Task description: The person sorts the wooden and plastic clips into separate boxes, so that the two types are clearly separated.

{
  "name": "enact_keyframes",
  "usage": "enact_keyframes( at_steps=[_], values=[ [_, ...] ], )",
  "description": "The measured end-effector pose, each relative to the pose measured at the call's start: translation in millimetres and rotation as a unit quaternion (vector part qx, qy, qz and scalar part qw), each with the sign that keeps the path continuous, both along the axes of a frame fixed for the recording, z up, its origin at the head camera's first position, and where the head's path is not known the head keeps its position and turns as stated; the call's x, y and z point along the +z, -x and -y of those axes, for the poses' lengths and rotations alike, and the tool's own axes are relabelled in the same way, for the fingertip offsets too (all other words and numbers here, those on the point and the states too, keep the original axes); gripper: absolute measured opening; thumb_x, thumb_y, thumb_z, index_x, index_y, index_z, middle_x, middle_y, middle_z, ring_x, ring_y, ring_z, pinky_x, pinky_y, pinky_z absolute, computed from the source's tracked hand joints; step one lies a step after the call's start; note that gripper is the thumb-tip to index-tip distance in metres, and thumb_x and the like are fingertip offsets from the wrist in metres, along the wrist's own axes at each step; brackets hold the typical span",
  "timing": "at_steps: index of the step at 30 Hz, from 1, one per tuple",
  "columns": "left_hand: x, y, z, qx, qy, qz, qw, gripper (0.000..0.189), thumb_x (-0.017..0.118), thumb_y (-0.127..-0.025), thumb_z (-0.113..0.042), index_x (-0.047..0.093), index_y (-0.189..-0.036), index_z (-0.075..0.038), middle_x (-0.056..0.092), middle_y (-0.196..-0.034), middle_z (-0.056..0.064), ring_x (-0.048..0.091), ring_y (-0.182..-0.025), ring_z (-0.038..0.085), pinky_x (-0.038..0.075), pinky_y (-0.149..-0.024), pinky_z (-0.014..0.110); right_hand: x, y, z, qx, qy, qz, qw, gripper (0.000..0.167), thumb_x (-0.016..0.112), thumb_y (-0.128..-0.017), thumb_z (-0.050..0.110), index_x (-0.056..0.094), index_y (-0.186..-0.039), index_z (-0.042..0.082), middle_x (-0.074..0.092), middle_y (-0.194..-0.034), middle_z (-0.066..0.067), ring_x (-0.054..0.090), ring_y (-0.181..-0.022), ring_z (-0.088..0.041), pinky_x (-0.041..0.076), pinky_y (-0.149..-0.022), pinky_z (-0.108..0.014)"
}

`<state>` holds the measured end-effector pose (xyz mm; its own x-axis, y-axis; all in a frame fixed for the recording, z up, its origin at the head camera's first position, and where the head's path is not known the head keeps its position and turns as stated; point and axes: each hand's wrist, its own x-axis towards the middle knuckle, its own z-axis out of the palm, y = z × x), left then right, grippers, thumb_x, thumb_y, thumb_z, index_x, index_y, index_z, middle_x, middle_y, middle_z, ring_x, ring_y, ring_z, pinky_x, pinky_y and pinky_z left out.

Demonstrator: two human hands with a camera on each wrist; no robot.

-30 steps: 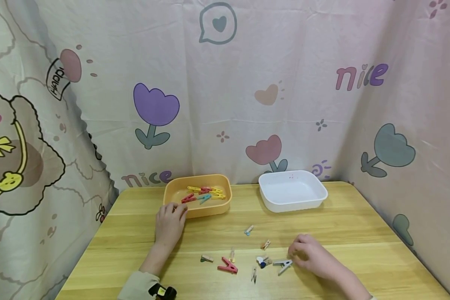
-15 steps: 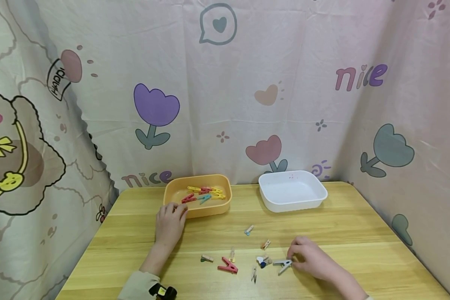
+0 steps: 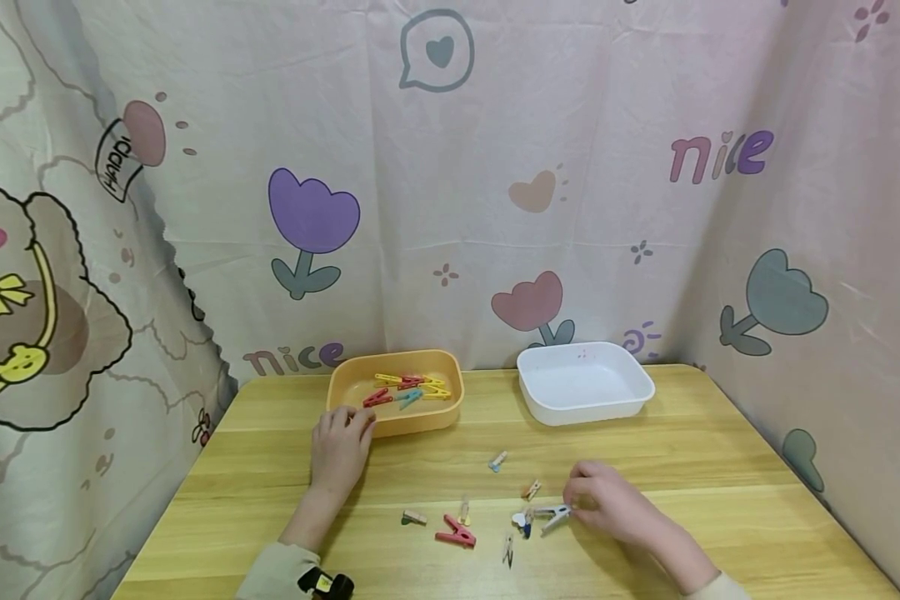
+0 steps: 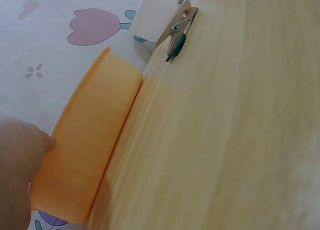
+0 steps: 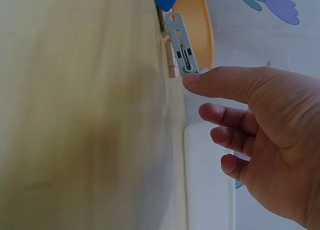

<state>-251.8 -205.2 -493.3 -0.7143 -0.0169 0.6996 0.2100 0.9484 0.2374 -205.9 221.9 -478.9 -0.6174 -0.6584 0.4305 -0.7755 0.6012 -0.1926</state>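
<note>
1. Using the orange tub (image 3: 420, 424) as my landmark, since from my remote seat it's the easiest thing to spot.
2. Left hand (image 3: 337, 447) is at the tub's near-left corner, gripping the rim. My left wrist feed has the thumb against the outside wall; the other fingertips are hidden from that camera.
3. Right hand (image 3: 612, 504) is off to the near right of the tub, pinching one end of a grey clip (image 5: 181, 42). Thumb is on it, and the three fingers I can see are loosely bent, off the clip.
4. So the grey clip sits toward me and right of the tub, its free end right by some heart clips (image 3: 522, 522). Touching or not? Can't tell.
5. Straight toward me from the tub: a green-tipped wooden clip (image 3: 417, 517). Off the tub's near-right corner: a little yellow-ended clip (image 3: 464, 512), then a red clip (image 3: 459, 534) nearer me.
6. Further right of the tub, I've got a pale blue clip (image 3: 498, 459) (closest loose one to it), an orange-ended clip (image 3: 532, 490), and a small thin clip (image 3: 508, 547) nearest me.
7. In the tub: red, yellow and blue clips (image 3: 412, 396).
8. White tub (image 3: 592, 412) is right of the orange one, well apart; printed backdrop (image 3: 435, 208) hangs behind.
</note>
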Motion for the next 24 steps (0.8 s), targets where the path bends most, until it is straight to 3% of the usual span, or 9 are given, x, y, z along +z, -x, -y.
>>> enact_keyframes(
  at_steps=[24],
  values=[
    [2.1, -1.0, -0.1, 0.001, 0.005, -0.005, 1.0000, 0.014, 0.077, -0.084, -0.020, 0.073, -0.097, -0.016, 0.062, -0.094, 0.009, 0.052, -0.085, 0.031, 0.043, -0.073, 0.044, 20.8, 37.2, 39.2, 0.023, -0.015, -0.083, 0.9961, 0.021, 0.084, -0.069, 0.015, 0.068, -0.081, 0.020, 0.058, -0.087, 0.005, 0.050, -0.081, -0.010, 0.047, -0.070, -0.026]
  ],
)
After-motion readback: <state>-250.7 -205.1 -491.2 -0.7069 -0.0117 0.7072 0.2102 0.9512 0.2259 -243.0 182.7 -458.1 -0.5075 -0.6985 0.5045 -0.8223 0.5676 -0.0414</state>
